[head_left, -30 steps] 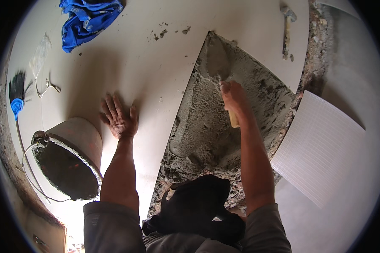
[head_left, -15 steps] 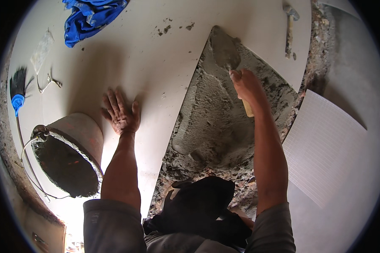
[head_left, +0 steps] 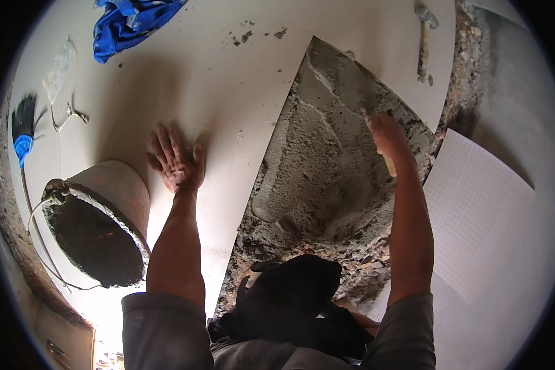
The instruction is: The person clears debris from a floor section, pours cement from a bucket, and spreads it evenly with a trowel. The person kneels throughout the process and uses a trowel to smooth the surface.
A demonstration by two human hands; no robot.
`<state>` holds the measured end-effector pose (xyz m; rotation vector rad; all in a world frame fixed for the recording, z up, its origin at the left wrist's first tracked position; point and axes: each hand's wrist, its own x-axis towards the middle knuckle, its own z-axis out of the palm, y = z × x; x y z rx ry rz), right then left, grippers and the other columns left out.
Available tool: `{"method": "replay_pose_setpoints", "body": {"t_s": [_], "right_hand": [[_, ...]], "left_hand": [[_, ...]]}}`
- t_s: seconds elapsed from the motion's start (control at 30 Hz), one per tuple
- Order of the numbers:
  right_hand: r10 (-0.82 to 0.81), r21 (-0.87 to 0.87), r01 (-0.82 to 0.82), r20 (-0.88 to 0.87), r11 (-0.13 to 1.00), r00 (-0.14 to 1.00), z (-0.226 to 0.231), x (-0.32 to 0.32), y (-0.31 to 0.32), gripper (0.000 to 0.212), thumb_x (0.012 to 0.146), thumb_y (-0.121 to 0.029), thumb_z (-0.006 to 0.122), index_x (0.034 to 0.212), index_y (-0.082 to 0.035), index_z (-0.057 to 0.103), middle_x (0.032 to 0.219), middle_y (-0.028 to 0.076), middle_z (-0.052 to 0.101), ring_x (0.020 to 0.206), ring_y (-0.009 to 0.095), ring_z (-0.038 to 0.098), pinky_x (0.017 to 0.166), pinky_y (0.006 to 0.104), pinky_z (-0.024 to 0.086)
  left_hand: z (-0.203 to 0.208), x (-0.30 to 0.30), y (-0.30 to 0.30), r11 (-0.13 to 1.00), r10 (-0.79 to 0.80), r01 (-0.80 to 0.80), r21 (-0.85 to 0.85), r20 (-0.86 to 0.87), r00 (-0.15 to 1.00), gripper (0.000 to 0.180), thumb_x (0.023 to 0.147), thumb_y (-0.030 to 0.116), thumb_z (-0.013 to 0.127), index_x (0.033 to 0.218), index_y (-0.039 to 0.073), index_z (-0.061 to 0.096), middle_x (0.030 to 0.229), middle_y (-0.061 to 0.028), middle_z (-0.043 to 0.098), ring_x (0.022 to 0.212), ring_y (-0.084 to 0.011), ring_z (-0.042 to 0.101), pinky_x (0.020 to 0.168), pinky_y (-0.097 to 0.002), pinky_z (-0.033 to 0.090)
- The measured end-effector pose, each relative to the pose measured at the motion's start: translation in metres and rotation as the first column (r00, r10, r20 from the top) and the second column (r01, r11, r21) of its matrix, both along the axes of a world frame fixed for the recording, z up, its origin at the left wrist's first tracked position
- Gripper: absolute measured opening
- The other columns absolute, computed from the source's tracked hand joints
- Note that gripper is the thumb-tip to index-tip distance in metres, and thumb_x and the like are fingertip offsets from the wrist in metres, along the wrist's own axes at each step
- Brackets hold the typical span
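My left hand (head_left: pixel 177 161) lies flat on the pale floor tiles (head_left: pixel 222 111), fingers spread, with nothing in it. My right hand (head_left: pixel 391 138) is wrapped round a trowel; its wooden handle (head_left: pixel 390 166) sticks out below my fist. The blade is hard to make out against the grey mortar. Under it, wet mortar (head_left: pixel 308 148) fills an untiled patch that narrows to a corner at the far end. Ridges and smoothed streaks mark its surface. Rough rubble (head_left: pixel 370 262) shows at the near edge of the patch.
A mortar-coated bucket (head_left: pixel 120 191) lies tipped left of my left arm. Beyond it are a broom (head_left: pixel 23 145) and a cord (head_left: pixel 74 113). A blue cloth (head_left: pixel 129 31) lies far left, a hammer (head_left: pixel 424 46) far right. A grid-backed tile (head_left: pixel 474 203) sits at right.
My right hand has moved right and slightly nearer with the trowel, leaving a smoothed streak at the mortar's far corner. My left hand stays flat in place.
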<state>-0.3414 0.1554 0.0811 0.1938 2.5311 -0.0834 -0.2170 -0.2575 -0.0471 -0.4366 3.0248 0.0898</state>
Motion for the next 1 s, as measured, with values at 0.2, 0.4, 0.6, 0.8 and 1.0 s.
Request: {"method": "replay_pose_setpoints", "body": {"t_s": [0.2,0.4,0.6,0.8,1.0], "right_hand": [[-0.474,-0.177,0.52,0.247,0.835,0.845,0.023,0.014,-0.011,0.047,0.092,-0.047,0.048,0.097,-0.001,0.056,0.069,0.01,0.054,0.063,0.022,0.06,0.058,0.0364,0.051],[-0.37,-0.211,0.423,0.249,0.881,0.895,0.015,-0.032,-0.058,0.049,0.09,-0.051,0.052,0.092,-0.002,0.056,0.067,0.007,0.052,0.055,0.017,0.054,0.052,0.0331,0.049],[0.085,0.047,-0.086,0.028,0.995,0.996,-0.004,0.025,-0.072,0.047,0.095,-0.045,0.041,0.103,-0.001,0.056,0.087,0.019,0.062,0.077,0.033,0.064,0.064,0.0444,0.052],[-0.283,-0.009,0.283,-0.015,0.959,0.959,0.008,0.085,-0.083,0.044,0.098,-0.038,0.038,0.116,0.0,0.051,0.092,0.02,0.065,0.088,0.036,0.065,0.076,0.0508,0.051],[-0.296,-0.101,0.298,0.033,0.949,0.955,-0.013,0.057,-0.103,0.045,0.098,-0.038,0.037,0.118,-0.001,0.05,0.098,0.023,0.061,0.089,0.036,0.063,0.07,0.0497,0.051]], "left_hand": [[0.003,-0.002,0.001,1.0,0.001,0.0,0.02,-0.03,1.0,0.077,0.09,0.051,0.046,0.15,0.019,0.009,0.157,-0.0059,0.008,0.144,-0.0254,0.005,0.114,-0.0538,0.008],[0.005,-0.002,0.001,1.0,-0.012,0.012,0.024,-0.001,1.0,0.078,0.089,0.049,0.048,0.15,0.018,0.009,0.157,-0.0057,0.008,0.144,-0.0253,0.006,0.114,-0.0537,0.008],[0.003,-0.001,0.001,1.0,-0.005,0.005,0.019,-0.011,1.0,0.078,0.089,0.049,0.047,0.15,0.018,0.009,0.157,-0.0061,0.007,0.144,-0.0248,0.004,0.114,-0.0528,0.006],[0.003,-0.001,0.002,1.0,0.0,0.0,0.018,-0.02,1.0,0.077,0.09,0.05,0.046,0.15,0.019,0.009,0.157,-0.0064,0.008,0.145,-0.0245,0.004,0.115,-0.0513,0.005],[-0.001,0.0,0.001,1.0,-0.016,0.015,-0.015,-0.042,0.999,0.075,0.091,0.049,0.045,0.15,0.019,0.011,0.156,-0.0059,0.01,0.144,-0.0246,0.006,0.114,-0.0521,0.007]]}}
